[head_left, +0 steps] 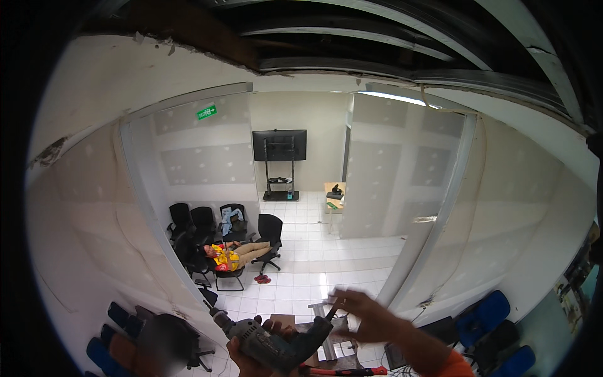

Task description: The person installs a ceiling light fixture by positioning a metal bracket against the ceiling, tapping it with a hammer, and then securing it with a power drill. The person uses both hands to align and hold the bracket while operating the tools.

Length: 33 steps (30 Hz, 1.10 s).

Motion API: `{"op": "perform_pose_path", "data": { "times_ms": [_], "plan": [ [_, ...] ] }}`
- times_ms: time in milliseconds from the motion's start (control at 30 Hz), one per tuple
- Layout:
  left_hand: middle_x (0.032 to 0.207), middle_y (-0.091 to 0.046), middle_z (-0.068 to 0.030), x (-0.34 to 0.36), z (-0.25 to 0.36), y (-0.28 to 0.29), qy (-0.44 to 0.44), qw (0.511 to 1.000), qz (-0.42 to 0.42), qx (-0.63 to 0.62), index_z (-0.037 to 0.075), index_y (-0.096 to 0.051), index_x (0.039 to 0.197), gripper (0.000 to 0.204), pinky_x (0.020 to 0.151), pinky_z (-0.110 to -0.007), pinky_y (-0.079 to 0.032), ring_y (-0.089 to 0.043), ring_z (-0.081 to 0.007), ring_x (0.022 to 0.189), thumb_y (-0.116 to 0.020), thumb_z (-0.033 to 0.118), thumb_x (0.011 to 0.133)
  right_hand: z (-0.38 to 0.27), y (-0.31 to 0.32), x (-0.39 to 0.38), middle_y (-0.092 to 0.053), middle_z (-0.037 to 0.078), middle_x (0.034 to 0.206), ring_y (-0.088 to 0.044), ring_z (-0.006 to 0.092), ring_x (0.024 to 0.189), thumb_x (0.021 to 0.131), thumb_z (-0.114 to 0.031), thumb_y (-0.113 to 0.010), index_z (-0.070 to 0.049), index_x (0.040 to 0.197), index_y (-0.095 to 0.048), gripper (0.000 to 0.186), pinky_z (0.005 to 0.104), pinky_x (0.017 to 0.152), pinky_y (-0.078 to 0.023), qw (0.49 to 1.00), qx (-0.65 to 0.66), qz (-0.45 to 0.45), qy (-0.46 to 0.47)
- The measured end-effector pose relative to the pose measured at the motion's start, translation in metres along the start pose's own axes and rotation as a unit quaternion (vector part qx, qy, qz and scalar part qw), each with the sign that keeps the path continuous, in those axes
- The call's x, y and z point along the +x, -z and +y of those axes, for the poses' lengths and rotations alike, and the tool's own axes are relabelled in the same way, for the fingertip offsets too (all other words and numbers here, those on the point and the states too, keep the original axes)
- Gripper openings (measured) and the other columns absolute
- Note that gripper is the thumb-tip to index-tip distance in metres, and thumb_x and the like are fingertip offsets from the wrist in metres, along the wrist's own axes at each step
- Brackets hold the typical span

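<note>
A grey-green power drill (pixel 270 345) with a long bit lies tilted in front of me, its chuck toward the upper left and its handle toward the right. My left hand (pixel 242 358) is closed around the drill's body near the chuck. Beside the handle's end, my right hand (pixel 370 320) has its fingers apart and slightly blurred; whether they touch the handle or cord cannot be made out. Below the drill lies a tool with a red and black handle (pixel 348 371), its other end hidden.
Far below, a person (pixel 229 256) in a yellow and red vest reclines across chairs. A screen on a stand (pixel 279 147) and a small table (pixel 334 202) are at the back. Blue chairs (pixel 483 317) stand lower right. Exposed metal framing (pixel 352 34) is overhead, with wall panels (pixel 402 157) ahead.
</note>
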<state>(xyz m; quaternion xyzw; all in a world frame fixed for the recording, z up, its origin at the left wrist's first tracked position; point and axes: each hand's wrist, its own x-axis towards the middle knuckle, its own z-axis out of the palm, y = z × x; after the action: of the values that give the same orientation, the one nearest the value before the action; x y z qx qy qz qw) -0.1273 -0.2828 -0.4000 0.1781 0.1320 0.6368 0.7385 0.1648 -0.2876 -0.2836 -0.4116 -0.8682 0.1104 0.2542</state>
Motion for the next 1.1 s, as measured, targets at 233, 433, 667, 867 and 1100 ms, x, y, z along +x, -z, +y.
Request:
{"op": "perform_pose_path", "data": {
  "times_ms": [233, 433, 667, 867, 1100],
  "plan": [
    [0.133, -0.061, -0.0176, -0.011, 0.019, 0.043, -0.048, 0.997, -0.054, 0.013, 0.009, -0.046, 0.143, 0.088, 0.113, -0.063, -0.036, -0.050, -0.0386, 0.134, -0.055, 0.073, 0.083, 0.105, 0.139, 0.140, -0.065, 0.016, 0.127, -0.060, 0.0322, 0.119, 0.092, -0.031, -0.072, -0.009, 0.132, -0.059, 0.047, 0.0435, 0.102, -0.048, 0.916, -0.261, 0.303, -0.020],
    [0.130, -0.062, -0.0160, -0.020, 0.025, 0.045, -0.081, 0.995, -0.060, -0.030, 0.009, -0.044, 0.144, 0.091, 0.113, -0.065, -0.033, -0.052, -0.0377, 0.131, -0.054, 0.076, 0.083, 0.127, 0.291, 0.273, -0.054, 0.021, 0.140, -0.050, 0.0387, 0.130, 0.091, -0.022, -0.071, -0.003, 0.143, -0.047, 0.060, 0.0472, 0.110, -0.042, 0.748, -0.485, 0.448, 0.071],
    [0.153, -0.040, -0.0240, -0.010, 0.015, 0.099, -0.069, 0.991, -0.104, -0.058, 0.008, -0.019, 0.159, 0.106, 0.115, -0.070, -0.021, -0.030, -0.0457, 0.145, -0.059, 0.071, 0.082, 0.128, 0.352, 0.333, -0.055, 0.024, 0.135, -0.055, 0.0415, 0.124, 0.092, -0.014, -0.067, -0.002, 0.138, -0.049, 0.052, 0.0497, 0.104, -0.046, 0.717, -0.548, 0.423, 0.080],
    [0.153, -0.040, -0.0248, -0.007, 0.003, 0.105, -0.066, 0.995, -0.046, -0.057, 0.007, -0.018, 0.159, 0.107, 0.118, -0.068, -0.020, -0.030, -0.0451, 0.146, -0.063, 0.066, 0.082, 0.136, 0.361, 0.343, -0.066, 0.024, 0.112, -0.064, 0.0395, 0.108, 0.087, -0.011, -0.066, -0.001, 0.117, -0.062, 0.032, 0.0487, 0.093, -0.053, 0.734, -0.557, 0.389, 0.006],
    [0.154, -0.039, -0.0257, -0.008, -0.004, 0.107, -0.013, 0.994, -0.085, -0.072, 0.007, -0.019, 0.159, 0.105, 0.119, -0.067, -0.018, -0.029, -0.0454, 0.146, -0.063, 0.064, 0.083, 0.136, 0.356, 0.345, -0.066, 0.024, 0.108, -0.063, 0.0404, 0.107, 0.086, -0.017, -0.070, -0.002, 0.112, -0.065, 0.031, 0.0491, 0.096, -0.051, 0.739, -0.528, 0.418, -0.006]
  ]
}}
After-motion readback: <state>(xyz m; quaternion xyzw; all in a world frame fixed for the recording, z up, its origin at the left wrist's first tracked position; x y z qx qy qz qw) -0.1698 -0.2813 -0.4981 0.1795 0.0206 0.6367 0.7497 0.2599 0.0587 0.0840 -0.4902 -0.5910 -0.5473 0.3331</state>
